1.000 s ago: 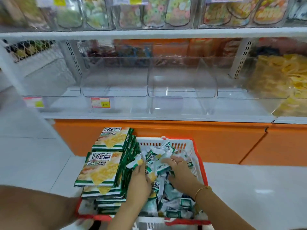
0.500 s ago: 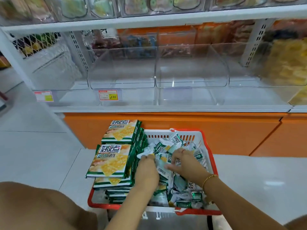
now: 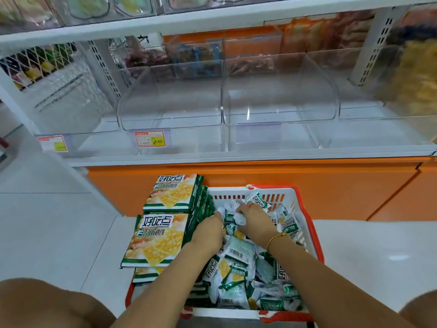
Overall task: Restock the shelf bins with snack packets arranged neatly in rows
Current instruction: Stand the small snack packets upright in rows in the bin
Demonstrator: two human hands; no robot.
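Both hands have advanced toward the far wall of the red-and-white plastic basket (image 3: 227, 191). Above it sit the clear plastic shelf bins (image 3: 279, 91). At basket left lie stacked large green-and-yellow cracker bags (image 3: 160, 240). Loose in the basket are small green-and-white snack packets (image 3: 238, 254). The left hand (image 3: 208, 230) and right hand (image 3: 256, 221) each grip packets, fingers curled.

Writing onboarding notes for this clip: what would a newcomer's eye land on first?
Low centre, the left hand and right hand grip small packets heaped in a red-and-white basket, with big green-and-yellow cracker bags stacked at its left side. Above, on the white shelf, the two middle clear bins hold no packets, one carrying a red-and-yellow price tag.
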